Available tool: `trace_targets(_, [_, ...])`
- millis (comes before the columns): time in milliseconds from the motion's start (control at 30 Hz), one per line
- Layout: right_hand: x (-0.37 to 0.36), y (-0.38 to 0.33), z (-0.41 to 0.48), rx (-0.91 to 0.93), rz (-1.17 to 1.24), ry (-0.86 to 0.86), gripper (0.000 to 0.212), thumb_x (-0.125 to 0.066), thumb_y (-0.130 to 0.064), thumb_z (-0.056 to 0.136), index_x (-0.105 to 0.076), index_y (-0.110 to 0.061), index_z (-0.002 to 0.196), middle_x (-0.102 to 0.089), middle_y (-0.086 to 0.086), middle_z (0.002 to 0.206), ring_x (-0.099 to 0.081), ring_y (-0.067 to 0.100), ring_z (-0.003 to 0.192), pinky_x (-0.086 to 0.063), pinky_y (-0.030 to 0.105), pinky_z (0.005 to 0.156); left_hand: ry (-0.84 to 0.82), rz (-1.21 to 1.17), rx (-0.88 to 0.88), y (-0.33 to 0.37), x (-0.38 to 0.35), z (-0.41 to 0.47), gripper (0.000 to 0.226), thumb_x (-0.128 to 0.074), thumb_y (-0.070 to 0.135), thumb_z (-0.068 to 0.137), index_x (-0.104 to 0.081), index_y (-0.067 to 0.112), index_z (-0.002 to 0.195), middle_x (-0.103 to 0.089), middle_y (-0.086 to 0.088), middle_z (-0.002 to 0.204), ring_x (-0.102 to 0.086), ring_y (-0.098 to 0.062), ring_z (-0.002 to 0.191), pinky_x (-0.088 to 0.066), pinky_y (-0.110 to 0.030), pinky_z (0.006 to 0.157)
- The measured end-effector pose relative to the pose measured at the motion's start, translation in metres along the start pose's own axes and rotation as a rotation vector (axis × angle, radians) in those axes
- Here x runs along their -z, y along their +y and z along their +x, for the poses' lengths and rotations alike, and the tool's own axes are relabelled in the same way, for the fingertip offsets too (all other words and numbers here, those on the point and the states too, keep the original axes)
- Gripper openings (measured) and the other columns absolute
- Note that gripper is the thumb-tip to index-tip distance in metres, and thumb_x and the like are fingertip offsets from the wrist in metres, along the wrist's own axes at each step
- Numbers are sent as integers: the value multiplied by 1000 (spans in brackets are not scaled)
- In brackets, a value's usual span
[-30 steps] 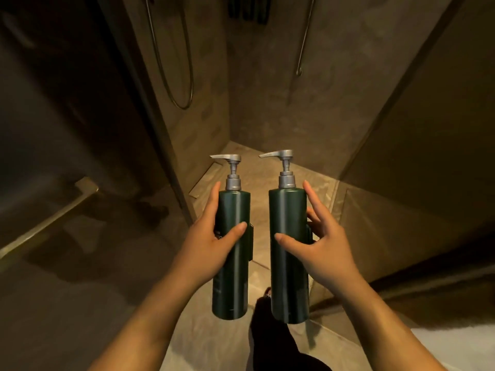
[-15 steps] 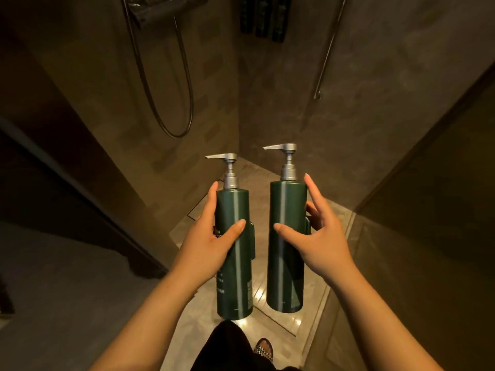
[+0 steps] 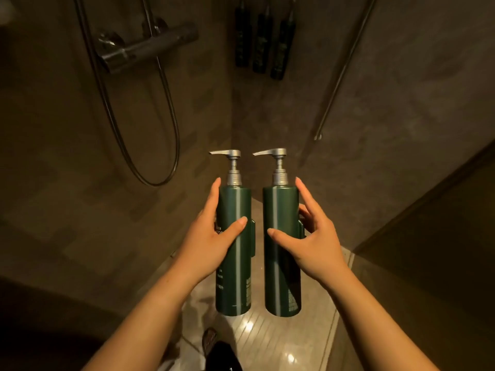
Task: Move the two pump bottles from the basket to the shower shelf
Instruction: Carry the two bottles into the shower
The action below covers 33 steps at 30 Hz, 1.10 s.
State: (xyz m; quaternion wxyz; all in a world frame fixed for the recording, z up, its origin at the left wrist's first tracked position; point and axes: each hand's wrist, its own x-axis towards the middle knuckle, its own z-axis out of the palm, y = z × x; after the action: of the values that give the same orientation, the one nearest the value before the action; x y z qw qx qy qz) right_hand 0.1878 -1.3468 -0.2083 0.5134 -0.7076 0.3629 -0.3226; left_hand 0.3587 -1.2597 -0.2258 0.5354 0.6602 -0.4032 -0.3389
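Now your left hand (image 3: 206,241) grips the left bottle (image 3: 233,247) and your right hand (image 3: 312,241) grips the right bottle (image 3: 281,247), both upright above the shower floor (image 3: 267,338). Far wall bottles (image 3: 263,41) are dim; labels unreadable.

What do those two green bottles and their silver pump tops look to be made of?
The pump bottles look like glossy dark green plastic: a straight bright streak of light runs down each. The pump tops have a matte silver finish; whether metal or metallic-coated plastic is unclear.
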Motion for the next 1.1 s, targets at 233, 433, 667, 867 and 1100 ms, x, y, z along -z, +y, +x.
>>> trace_targets(233, [-32, -25, 107, 115, 36, -57, 92, -79, -16, 69, -28, -48, 138, -57, -21, 116, -55, -10, 102, -42, 4, 77, 102, 29, -69, 20, 56, 88, 83, -65, 30, 81, -8, 56, 136, -31, 45, 110, -45, 28, 90, -39, 1, 66])
trace_targets(433, [-57, -21, 173, 155, 67, -198, 92, -80, -19, 69, -28, -52, 137, -55, -15, 127, -53, -3, 111, -44, 10, 85, 236, 60, -18, 13, 83, 124, 84, -65, 35, 80, -8, 58, 137, -37, 54, 99, -47, 27, 88, -40, 0, 64])
trace_targets(667, [-81, -17, 261, 221, 98, -432, 91, -80, -17, 68, -28, -55, 133, -52, -16, 128, -53, -8, 108, -42, 6, 81, 465, 76, 49, 19, 91, 163, 84, -64, 28, 82, -7, 51, 140, -31, 43, 108, -43, 32, 82, -38, 2, 60])
trace_targets(867, [-87, -21, 334, 299, 158, -690, 89, -80, -12, 68, -29, -58, 126, -48, -27, 122, -47, -17, 109, -41, 3, 82, 706, 51, 70, 29, 78, 188, 82, -65, 30, 81, -10, 55, 137, -40, 36, 114, -51, 20, 94, -44, -4, 61])
trace_targets(1100, [-105, -32, 383, 378, 237, -961, 89, -79, -11, 69, -29, -60, 123, -45, -28, 122, -44, -24, 104, -40, 0, 75, 993, 167, 85, 51, 58, 201, 84, -67, 34, 78, -10, 61, 134, -40, 25, 131, -47, 17, 106, -43, -5, 77])
